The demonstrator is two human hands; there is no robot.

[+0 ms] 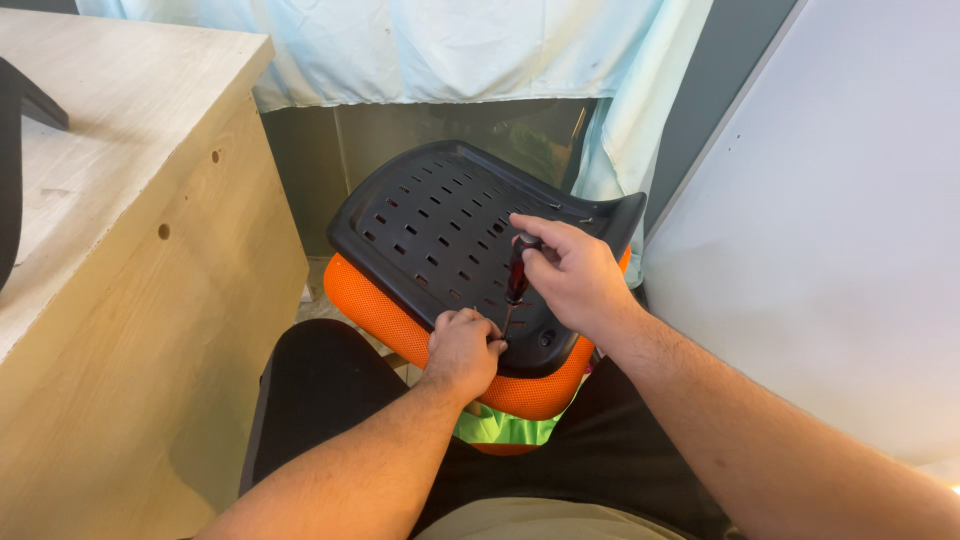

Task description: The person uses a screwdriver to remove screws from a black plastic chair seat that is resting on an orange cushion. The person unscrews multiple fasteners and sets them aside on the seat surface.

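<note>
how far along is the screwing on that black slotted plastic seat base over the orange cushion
Done, by the look of it: the black slotted plastic seat base already lies on the orange mesh cushion. In hand: the right hand holds a dark red-handled screwdriver tip-down near the front edge, the left hand steadying at the tip. Left: I cannot tell whether this screw is seated; no other screws are clearly visible.

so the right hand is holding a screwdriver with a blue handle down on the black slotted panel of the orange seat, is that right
Not quite: the screwdriver handle is dark red, not blue, as the head view shows. The rest stands: the right hand holds it down on the black slotted panel of the orange seat.
</note>
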